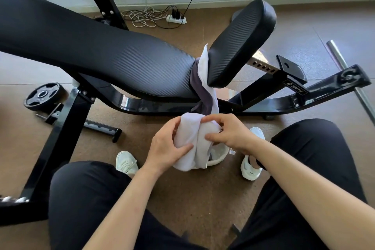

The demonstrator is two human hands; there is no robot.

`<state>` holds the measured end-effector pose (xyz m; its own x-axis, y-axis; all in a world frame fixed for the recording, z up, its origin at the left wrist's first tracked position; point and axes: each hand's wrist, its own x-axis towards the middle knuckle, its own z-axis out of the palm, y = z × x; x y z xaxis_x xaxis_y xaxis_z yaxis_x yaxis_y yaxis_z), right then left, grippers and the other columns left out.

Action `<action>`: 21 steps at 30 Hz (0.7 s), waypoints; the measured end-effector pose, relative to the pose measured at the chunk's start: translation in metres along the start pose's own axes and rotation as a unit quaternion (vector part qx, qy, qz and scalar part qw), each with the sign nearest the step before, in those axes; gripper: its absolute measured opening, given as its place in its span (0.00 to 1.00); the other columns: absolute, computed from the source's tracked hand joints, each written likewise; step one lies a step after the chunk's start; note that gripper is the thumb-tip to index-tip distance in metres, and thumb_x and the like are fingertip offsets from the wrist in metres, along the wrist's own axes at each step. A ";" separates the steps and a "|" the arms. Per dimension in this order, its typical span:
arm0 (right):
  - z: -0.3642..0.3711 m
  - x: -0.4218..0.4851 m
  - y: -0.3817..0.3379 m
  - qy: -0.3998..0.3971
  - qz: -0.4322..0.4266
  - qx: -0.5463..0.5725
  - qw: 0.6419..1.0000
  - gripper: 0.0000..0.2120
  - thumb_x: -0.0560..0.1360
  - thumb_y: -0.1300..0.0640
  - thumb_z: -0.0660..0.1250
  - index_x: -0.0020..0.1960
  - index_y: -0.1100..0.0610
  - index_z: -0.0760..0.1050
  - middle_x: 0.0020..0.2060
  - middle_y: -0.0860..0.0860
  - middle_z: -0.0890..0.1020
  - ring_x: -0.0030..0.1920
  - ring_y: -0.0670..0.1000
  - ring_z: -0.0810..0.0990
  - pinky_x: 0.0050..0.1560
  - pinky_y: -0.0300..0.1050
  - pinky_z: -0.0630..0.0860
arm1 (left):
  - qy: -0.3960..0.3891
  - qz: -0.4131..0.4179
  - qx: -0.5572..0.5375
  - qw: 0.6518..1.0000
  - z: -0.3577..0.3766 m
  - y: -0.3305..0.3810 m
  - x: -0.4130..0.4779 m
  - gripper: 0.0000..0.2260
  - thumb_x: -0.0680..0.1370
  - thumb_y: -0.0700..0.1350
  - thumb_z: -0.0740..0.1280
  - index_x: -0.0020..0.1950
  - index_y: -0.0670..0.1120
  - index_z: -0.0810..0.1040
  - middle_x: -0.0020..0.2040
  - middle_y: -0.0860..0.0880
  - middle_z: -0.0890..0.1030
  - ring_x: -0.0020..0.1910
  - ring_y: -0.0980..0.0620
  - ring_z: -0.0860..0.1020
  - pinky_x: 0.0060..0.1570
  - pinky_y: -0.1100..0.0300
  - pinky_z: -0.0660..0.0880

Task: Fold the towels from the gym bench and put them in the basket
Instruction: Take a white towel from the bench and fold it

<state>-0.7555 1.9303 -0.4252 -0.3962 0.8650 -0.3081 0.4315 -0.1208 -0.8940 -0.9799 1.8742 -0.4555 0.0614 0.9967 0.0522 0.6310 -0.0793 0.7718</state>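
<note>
- Your left hand (165, 146) grips the white towel (190, 144) from its left side, thumb pressed across the front of the cloth and fingers curled behind it.
- Your right hand (229, 132) pinches the same towel from the right, with the upper fingers hooked over its top fold and the thumb pushing into the middle of the bundle.
- The white towel is bunched between both hands, its lower end hanging down to the basket (218, 155).
- The basket is white and sits on the floor (182, 199) between your feet, mostly hidden behind the towel and your right wrist; only part of its rim and wall show.
- A grey towel (197, 85) and another white towel (205, 67) are wedged in the gap between the long back pad (91, 50) and the raised seat pad (241, 40) of the gym bench, both drooping down toward your hands.
- Whether the hanging white cloth joins the piece you hold, I cannot tell.
- You are seated with your knees apart in dark trousers, a white shoe (126, 161) on the left and another white shoe (251, 168) on the right.
- A weight plate (43, 95) lies on the floor left of the bench frame, and a power strip (176, 18) with coiled cables rests near the wall.
</note>
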 end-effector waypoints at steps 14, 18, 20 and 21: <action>-0.011 -0.004 -0.001 -0.119 0.174 0.148 0.966 0.17 0.78 0.38 0.68 0.61 0.45 0.82 0.56 0.58 0.84 0.50 0.56 0.86 0.54 0.53 0.84 | -0.029 0.159 0.133 0.978 -0.002 0.001 -0.005 0.29 0.74 0.43 0.69 0.75 0.46 0.70 0.63 0.48 0.76 0.56 0.51 0.74 0.50 0.58 0.75; 0.001 -0.004 0.002 -0.080 0.186 0.142 0.969 0.26 0.76 0.34 0.68 0.61 0.54 0.80 0.49 0.56 0.84 0.43 0.52 0.84 0.51 0.50 0.84 | -0.044 0.191 0.139 0.971 0.005 0.006 -0.008 0.28 0.73 0.43 0.69 0.74 0.46 0.73 0.63 0.47 0.78 0.55 0.50 0.75 0.49 0.60 0.73; 0.004 -0.003 0.003 -0.071 0.197 0.136 0.968 0.28 0.74 0.34 0.70 0.62 0.56 0.78 0.48 0.55 0.83 0.41 0.52 0.83 0.48 0.49 0.83 | -0.045 0.202 0.136 0.969 0.005 0.004 -0.008 0.28 0.74 0.42 0.70 0.74 0.47 0.73 0.63 0.48 0.79 0.56 0.49 0.76 0.49 0.57 0.76; 0.003 -0.003 0.002 -0.071 0.203 0.137 0.967 0.28 0.74 0.35 0.71 0.62 0.55 0.79 0.48 0.55 0.83 0.41 0.53 0.84 0.47 0.48 0.83 | -0.043 0.203 0.132 0.969 0.004 0.003 -0.007 0.28 0.74 0.42 0.71 0.74 0.47 0.73 0.63 0.48 0.80 0.56 0.49 0.77 0.49 0.57 0.76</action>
<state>-0.7560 1.9260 -0.4272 -0.3545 0.6453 -0.6767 0.3526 -0.5780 -0.7359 -0.9753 1.8666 -0.4558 0.4041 0.8783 0.2557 0.7164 -0.4776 0.5085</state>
